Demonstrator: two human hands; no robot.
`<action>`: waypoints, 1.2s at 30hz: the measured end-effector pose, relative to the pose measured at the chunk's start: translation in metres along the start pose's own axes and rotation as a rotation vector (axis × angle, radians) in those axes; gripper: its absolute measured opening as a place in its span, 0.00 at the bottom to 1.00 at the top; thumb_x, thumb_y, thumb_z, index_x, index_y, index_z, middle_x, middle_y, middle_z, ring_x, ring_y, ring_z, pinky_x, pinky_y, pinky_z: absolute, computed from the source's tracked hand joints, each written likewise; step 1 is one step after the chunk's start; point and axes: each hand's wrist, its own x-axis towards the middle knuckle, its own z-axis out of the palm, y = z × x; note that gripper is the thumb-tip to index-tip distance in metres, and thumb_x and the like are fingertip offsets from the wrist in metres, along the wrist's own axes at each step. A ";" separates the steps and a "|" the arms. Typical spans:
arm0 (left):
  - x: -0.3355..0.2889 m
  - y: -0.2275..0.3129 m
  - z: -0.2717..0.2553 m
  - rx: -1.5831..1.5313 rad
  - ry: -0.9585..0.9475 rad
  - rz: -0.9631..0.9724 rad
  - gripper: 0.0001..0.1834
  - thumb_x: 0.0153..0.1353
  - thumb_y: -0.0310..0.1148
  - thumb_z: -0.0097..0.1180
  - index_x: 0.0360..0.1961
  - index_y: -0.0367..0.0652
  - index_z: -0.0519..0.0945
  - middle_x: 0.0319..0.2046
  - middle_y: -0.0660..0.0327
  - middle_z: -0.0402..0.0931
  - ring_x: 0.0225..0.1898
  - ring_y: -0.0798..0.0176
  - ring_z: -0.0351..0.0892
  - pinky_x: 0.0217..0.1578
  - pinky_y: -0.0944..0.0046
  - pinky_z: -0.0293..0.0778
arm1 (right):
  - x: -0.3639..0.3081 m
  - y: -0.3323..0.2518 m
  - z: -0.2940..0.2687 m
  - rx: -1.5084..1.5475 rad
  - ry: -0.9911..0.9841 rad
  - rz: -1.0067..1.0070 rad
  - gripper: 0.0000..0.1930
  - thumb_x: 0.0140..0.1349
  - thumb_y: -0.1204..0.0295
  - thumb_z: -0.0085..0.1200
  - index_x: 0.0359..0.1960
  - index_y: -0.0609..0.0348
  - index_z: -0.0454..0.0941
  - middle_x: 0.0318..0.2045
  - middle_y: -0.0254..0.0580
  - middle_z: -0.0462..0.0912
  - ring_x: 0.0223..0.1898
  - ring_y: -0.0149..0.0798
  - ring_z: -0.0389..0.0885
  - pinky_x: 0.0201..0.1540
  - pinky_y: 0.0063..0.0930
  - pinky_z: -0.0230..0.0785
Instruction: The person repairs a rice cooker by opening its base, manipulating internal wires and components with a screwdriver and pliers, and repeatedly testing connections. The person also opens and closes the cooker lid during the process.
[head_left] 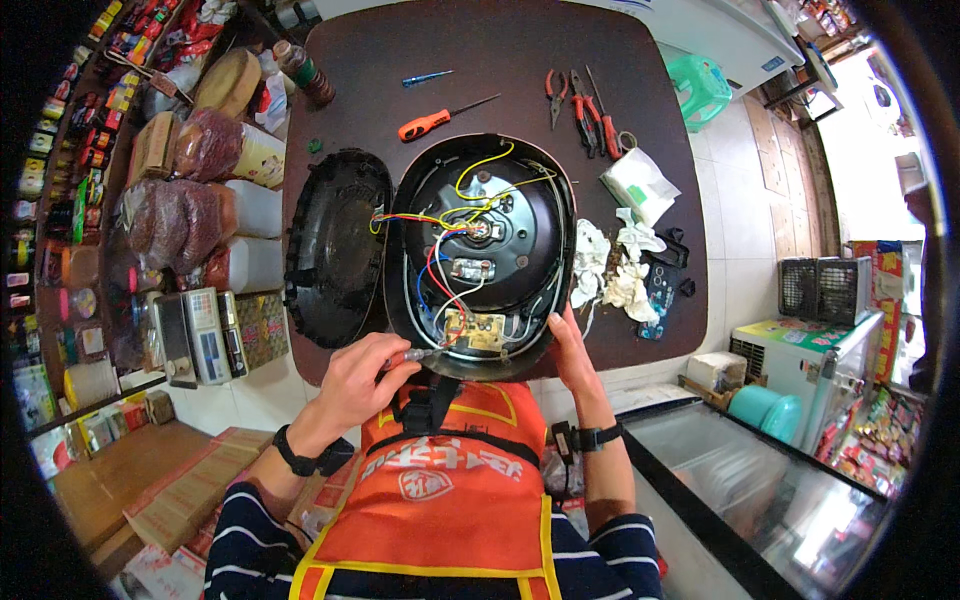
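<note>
An opened rice cooker (568, 200) lies upside down at the table's near edge, its underside bare. Coloured wires run over its black metal base (525, 215), and some reach the removed black bottom cover (340, 240) on the left. A circuit board (478, 332) sits by the near rim. My left hand (362, 378) is closed on a small slim screwdriver (410, 355), whose tip points at the board's left side; the exact contact point is too small to tell. With thumb on the rim and fingers mostly hidden outside, my right hand (572, 352) grips the cooker's near right side.
Beyond the cooker lie an orange screwdriver (425, 124) and a blue tester screwdriver (428, 77). Several pliers (583, 115) rest at the far right. Crumpled tissues (628, 285), a tissue pack (640, 187) and a dark panel (658, 295) lie right of the cooker. Goods crowd the left.
</note>
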 end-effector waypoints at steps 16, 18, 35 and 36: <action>-0.011 -0.018 0.016 -0.036 -0.035 -0.054 0.15 0.65 0.26 0.75 0.49 0.35 0.83 0.43 0.51 0.86 0.37 0.49 0.89 0.40 0.56 0.86 | -0.003 0.010 -0.013 -0.029 0.006 0.136 0.44 0.82 0.46 0.51 0.91 0.42 0.44 0.83 0.34 0.62 0.78 0.38 0.66 0.72 0.41 0.68; -0.012 -0.018 0.018 -0.024 -0.047 -0.050 0.16 0.64 0.26 0.75 0.49 0.35 0.83 0.44 0.51 0.86 0.39 0.48 0.89 0.41 0.56 0.86 | -0.003 0.013 -0.014 -0.046 -0.010 0.100 0.44 0.83 0.46 0.50 0.91 0.42 0.44 0.84 0.34 0.61 0.78 0.38 0.65 0.71 0.43 0.68; -0.013 -0.020 0.019 0.077 -0.086 0.021 0.18 0.65 0.21 0.72 0.54 0.36 0.83 0.48 0.50 0.85 0.38 0.50 0.88 0.39 0.57 0.85 | -0.013 -0.011 0.008 -0.108 0.046 0.021 0.46 0.81 0.48 0.57 0.89 0.57 0.48 0.75 0.43 0.72 0.66 0.34 0.75 0.62 0.28 0.71; -0.013 -0.020 0.018 0.070 -0.087 0.033 0.17 0.65 0.22 0.72 0.54 0.36 0.83 0.47 0.50 0.85 0.38 0.51 0.88 0.39 0.57 0.85 | -0.012 -0.011 0.008 -0.117 0.042 0.033 0.47 0.80 0.47 0.58 0.89 0.57 0.48 0.75 0.43 0.72 0.65 0.34 0.76 0.61 0.28 0.71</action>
